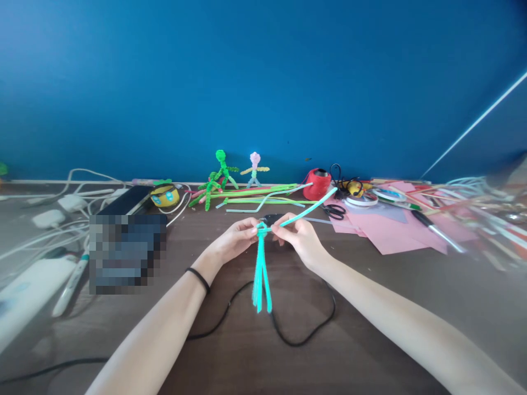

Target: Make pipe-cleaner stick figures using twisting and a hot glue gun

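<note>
Several turquoise pipe cleaners [262, 274] hang in a bundle above the table, joined at the top by a small twisted knot. My left hand [239, 237] pinches that knot from the left side. Close by on the right, my right hand [300, 237] grips a turquoise pipe cleaner [316, 203] where it meets the knot. Its free end sticks out up and to the right, past my fingers. A small dark object [272, 219] lies behind my hands, partly hidden by them.
Pipe-cleaner figures [221, 159] lean on the blue wall, behind loose green pipe cleaners [263, 192]. Right of them are red thread [317, 184], black scissors [335, 211] and pink paper [387, 227]. White cables [53, 219] spread at left. A black cord [296, 344] loops below my hands.
</note>
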Demonstrator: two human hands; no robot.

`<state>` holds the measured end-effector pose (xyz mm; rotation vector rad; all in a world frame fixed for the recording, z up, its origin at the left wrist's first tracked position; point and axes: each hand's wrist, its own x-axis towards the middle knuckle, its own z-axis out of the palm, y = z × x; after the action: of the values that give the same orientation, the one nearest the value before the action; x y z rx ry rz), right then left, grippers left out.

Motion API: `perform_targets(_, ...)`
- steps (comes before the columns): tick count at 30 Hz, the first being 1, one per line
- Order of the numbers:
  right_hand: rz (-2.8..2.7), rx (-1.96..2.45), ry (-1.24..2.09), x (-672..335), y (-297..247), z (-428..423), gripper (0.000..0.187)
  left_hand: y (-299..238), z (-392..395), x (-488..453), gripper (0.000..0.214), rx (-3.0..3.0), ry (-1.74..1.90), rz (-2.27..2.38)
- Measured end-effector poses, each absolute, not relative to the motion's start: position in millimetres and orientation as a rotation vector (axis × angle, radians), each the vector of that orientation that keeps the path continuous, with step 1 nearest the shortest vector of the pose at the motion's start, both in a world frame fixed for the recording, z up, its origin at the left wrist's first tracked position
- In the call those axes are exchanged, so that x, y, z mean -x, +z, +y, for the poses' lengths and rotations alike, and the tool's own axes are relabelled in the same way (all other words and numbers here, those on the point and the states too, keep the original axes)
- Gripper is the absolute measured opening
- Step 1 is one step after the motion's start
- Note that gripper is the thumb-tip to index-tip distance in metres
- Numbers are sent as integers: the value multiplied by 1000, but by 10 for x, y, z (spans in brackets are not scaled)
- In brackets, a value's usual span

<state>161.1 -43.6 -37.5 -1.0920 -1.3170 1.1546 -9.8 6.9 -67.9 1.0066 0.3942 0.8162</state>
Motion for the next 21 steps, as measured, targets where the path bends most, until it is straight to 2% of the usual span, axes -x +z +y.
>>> perform_targets(21, -902, 771, 1717, -1580, -574, -363, 16, -610, -2, 82, 19, -956, 808, 371)
